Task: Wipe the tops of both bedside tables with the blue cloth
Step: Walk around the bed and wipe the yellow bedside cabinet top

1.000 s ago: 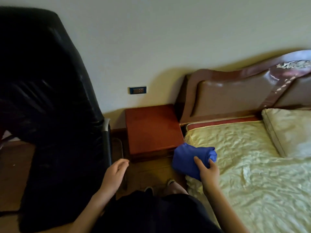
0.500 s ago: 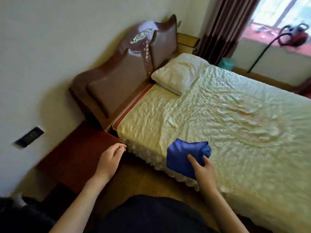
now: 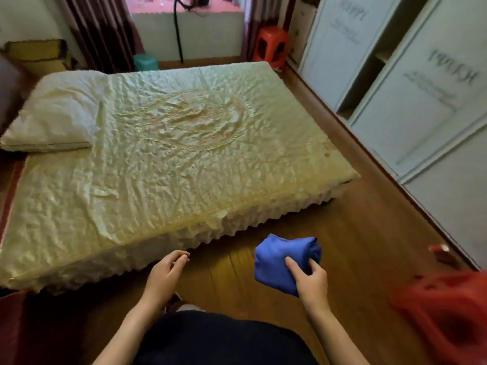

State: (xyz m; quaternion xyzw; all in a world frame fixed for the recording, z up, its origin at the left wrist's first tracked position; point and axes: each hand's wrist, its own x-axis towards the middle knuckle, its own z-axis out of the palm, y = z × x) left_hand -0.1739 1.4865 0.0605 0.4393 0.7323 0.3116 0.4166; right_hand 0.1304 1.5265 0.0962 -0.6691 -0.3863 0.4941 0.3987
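My right hand [image 3: 311,279] grips the bunched blue cloth [image 3: 279,259] above the wooden floor, right of the bed's near corner. My left hand [image 3: 166,275] hovers empty beside the bed's frilled edge, fingers loosely curled and apart. A red-brown corner of the near bedside table [image 3: 10,320] shows at the lower left edge. The far bedside table [image 3: 39,55], yellowish with something on top, stands beyond the pillow at the upper left, by the curtain.
The bed [image 3: 163,159] with a cream cover and pillow [image 3: 55,122] fills the left and middle. White wardrobe doors [image 3: 411,96] line the right wall. A red stool [image 3: 270,46] stands at the far end, a blurred red object [image 3: 445,306] at lower right.
The view has swung right, from the red bedside table and headboard to the foot of the bed and the wardrobe. My right hand still holds the cloth, now over the floor.
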